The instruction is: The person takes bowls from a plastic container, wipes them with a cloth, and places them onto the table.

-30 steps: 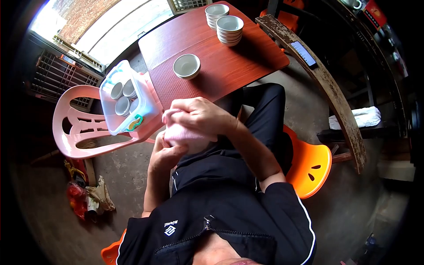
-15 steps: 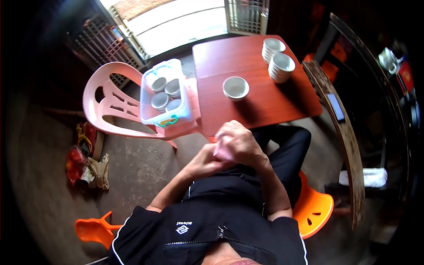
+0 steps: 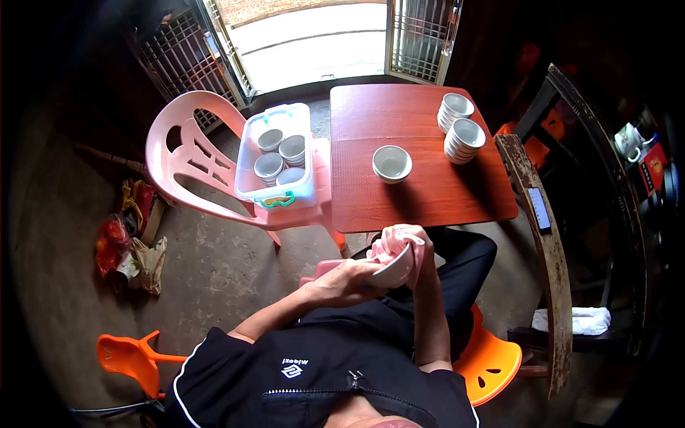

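Over my lap, my left hand (image 3: 348, 281) grips a white bowl (image 3: 394, 273) that is tilted on its side. A pink cloth (image 3: 418, 257) is bunched in my right hand (image 3: 404, 232) and lies over the bowl's rim, partly inside it. Part of the right fingers is hidden by the cloth. Beyond my hands, a single bowl (image 3: 392, 165) stands upright on the red-brown table (image 3: 364, 203). Farther right on the tabletop are two stacks of bowls, a nearer stack (image 3: 464, 143) and a farther stack (image 3: 455, 109).
A clear plastic bin (image 3: 246, 175) with several stacked bowls sits on a pink chair (image 3: 175, 167) left of the table. To the right, a phone (image 3: 539, 208) lies on a worn wooden bench (image 3: 553, 285). Orange stools (image 3: 489, 364) and plastic bags (image 3: 148, 264) are lower down.
Both hands were closed together around the pink cloth; now the bowl shows between them, tilted, with the cloth over its rim. The view has shifted, so the table appears lower.
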Motion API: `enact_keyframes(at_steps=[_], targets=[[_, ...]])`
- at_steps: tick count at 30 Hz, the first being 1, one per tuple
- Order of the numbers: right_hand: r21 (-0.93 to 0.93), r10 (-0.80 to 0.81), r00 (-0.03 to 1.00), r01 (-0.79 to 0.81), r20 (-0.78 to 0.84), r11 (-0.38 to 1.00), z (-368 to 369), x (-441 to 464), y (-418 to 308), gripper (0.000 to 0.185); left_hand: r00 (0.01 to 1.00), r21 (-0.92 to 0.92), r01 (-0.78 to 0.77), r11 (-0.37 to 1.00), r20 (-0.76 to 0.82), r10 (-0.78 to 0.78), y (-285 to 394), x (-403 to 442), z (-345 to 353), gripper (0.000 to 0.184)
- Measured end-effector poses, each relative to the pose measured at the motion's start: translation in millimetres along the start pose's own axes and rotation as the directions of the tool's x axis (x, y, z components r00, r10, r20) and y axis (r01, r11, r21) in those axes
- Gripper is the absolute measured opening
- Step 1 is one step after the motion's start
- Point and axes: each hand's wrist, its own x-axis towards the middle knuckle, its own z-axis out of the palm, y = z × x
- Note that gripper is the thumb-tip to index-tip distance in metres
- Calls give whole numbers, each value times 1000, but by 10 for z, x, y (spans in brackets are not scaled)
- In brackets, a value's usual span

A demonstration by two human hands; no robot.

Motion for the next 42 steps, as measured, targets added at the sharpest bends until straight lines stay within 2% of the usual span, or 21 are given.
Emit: enact_keyframes(at_steps=[2, 3, 4, 5, 6, 8, 9, 10, 11, 14, 16, 19, 20, 22, 25, 28, 32, 33, 36, 40, 42], targets=[[-57, 215, 966, -225, -141, 973, -57, -1, -60, 29, 995, -91, 94, 991, 25, -92, -15, 14, -4, 27], [-672, -24, 998, 57, 58, 738, 1, 28, -155, 28, 982, -189, 177, 966, 92, -162, -50, 21, -13, 27], [-920, -84, 930, 366, 357, 142, 68, 69, -272, 26, 960, -279, 263, 924, 168, -222, -113, 56, -40, 26], [-847, -35, 862, 489, 506, -211, 135, 75, -262, 21, 901, -30, 373, 927, 251, -355, -174, 99, -70, 25], [-914, -96, 911, 391, 402, -111, 154, 82, -114, 17, 983, -272, 182, 945, 56, -174, -91, 74, -3, 25], [-883, -132, 919, 395, 373, 254, 173, 135, -257, 18, 898, -384, 437, 813, 234, -372, -198, 74, -54, 26], [-479, -1, 997, -33, -71, 877, 88, 56, -116, 27, 928, -595, 369, 714, 186, -324, -46, 94, -103, 28], [-325, 101, 974, -164, -202, 931, 7, 23, -19, 37, 945, -657, 293, 695, 91, -313, -146, 71, -110, 33], [-527, -221, 951, 77, -215, 846, 140, -30, 60, 40, 947, -781, 226, 582, 36, -319, -161, 78, -116, 37], [-347, -443, 768, 303, -463, 888, 430, -181, 527, 44, 952, -953, 80, 293, -14, -306, -389, 65, -88, 48], [-810, -567, 801, 196, -193, 553, 304, -128, 363, 39, 950, -984, 39, 176, -18, -313, -446, 49, -55, 50], [-827, -132, 977, 213, 168, 521, 440, 96, -317, 28, 975, -989, 81, 124, 53, -216, -494, 27, -36, 48], [-824, 57, 952, 230, 301, 518, 455, 165, -451, 26, 983, -990, 88, 108, 69, -170, -500, 19, -10, 48], [-767, 97, 901, 298, 422, 568, 472, 256, -538, 25, 986, -996, 42, 85, 28, -162, -458, 5, -2, 51], [-770, -341, 895, 428, 288, 472, 497, 192, -336, 24, 984, -999, -28, -37, -21, -178, -345, 2, -74, 57], [-908, -771, 599, 413, 215, 68, 581, -1, 230, 36, 946, -975, -188, -121, -147, -290, -414, 20, -96, 59], [-875, -662, 670, 483, 337, 43, 680, 46, -59, 36, 976, -994, -59, 97, -78, -206, -380, -25, -150, 50], [-766, -553, 624, 642, 552, -40, 480, 161, -119, 33, 975, -992, -14, 122, -41, -218, -263, -36, -169, 48], [-862, 207, 902, 263, 379, 433, 579, 183, -570, 25, 976, -872, 166, 460, 80, -200, -307, -71, -106, 55], [-721, 113, 988, -2, 107, 693, 464, 130, -355, 30, 952, -837, 229, 497, 86, -294, -237, -117, -177, 47], [-286, 5, 979, -64, -204, 956, 369, 42, -64, 34, 931, -739, 221, 637, -34, -363, -151, -91, -140, 41]])
